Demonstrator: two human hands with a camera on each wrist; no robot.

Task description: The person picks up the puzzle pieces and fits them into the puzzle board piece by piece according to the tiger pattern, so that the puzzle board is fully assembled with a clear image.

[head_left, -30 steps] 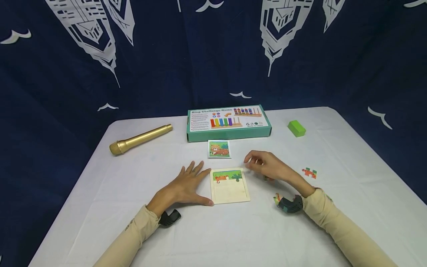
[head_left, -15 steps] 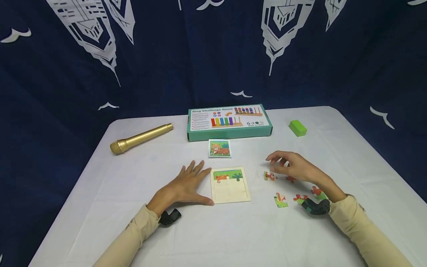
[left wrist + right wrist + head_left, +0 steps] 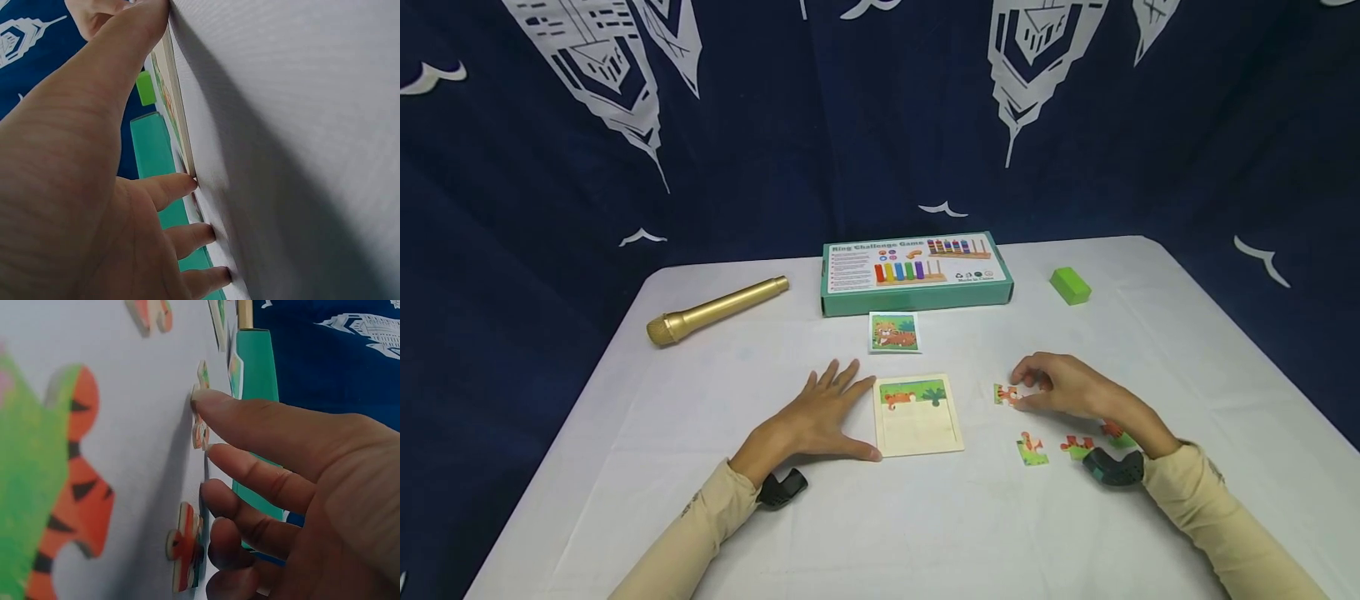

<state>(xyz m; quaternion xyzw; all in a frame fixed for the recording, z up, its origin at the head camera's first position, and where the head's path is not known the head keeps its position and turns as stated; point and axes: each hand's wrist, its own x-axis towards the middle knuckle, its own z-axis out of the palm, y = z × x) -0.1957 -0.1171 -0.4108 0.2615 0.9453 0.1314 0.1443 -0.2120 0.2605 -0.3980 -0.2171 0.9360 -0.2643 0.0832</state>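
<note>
A wooden puzzle board (image 3: pixel 921 433) has a picture strip along its top. My left hand (image 3: pixel 808 421) lies spread on the table, thumb and index finger touching the board's left corners. In the left wrist view, the hand (image 3: pixel 144 237) has its fingertips on the cloth. My right hand (image 3: pixel 1071 387) pinches a small tiger puzzle piece (image 3: pixel 1002 394) by its right end. The right wrist view shows the thumb on this piece (image 3: pixel 200 434) and the index fingertip at its edge, other fingers curled. Another piece (image 3: pixel 184 550) lies below those fingers.
Nearer the front lie puzzle pieces (image 3: pixel 1032 450), (image 3: pixel 1078 447) and one partly behind the right wrist. Behind the board are a tiger picture card (image 3: pixel 894 333) and a green game box (image 3: pixel 917 300). A gold microphone (image 3: pixel 722 312) lies left, a green block (image 3: pixel 1070 285) right.
My right hand has moved right, away from the board, then down onto the tiger piece, with thumb and index finger closing at it. My left hand has stayed at the board.
</note>
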